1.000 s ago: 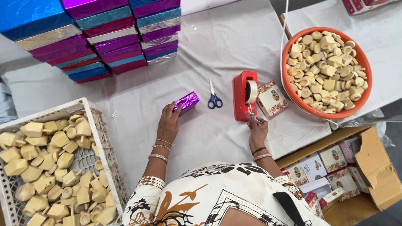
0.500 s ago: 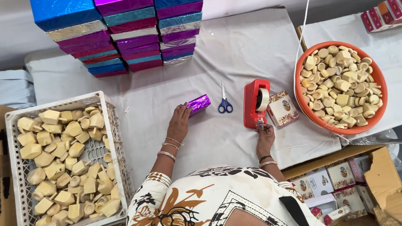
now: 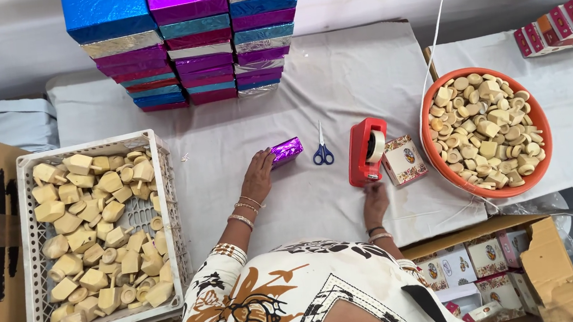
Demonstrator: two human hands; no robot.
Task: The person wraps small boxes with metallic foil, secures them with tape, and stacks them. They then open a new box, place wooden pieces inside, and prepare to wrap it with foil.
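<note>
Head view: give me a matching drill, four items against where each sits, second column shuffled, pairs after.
Items:
1. scissors
2. purple packet
3. white crate
4. orange bowl

Places:
A. far left, full of tan blocks
B. at the left hand's fingertips
C. right of the tape dispenser and small printed box
D. between the packet and the dispenser

Pairs: 1-D, 2-B, 3-A, 4-C

1 purple pkg (image 3: 286, 150), 1 scissors (image 3: 322, 151), 1 tape dispenser (image 3: 366, 152), 1 orange bowl (image 3: 533, 108), 1 white crate (image 3: 30, 259)
</note>
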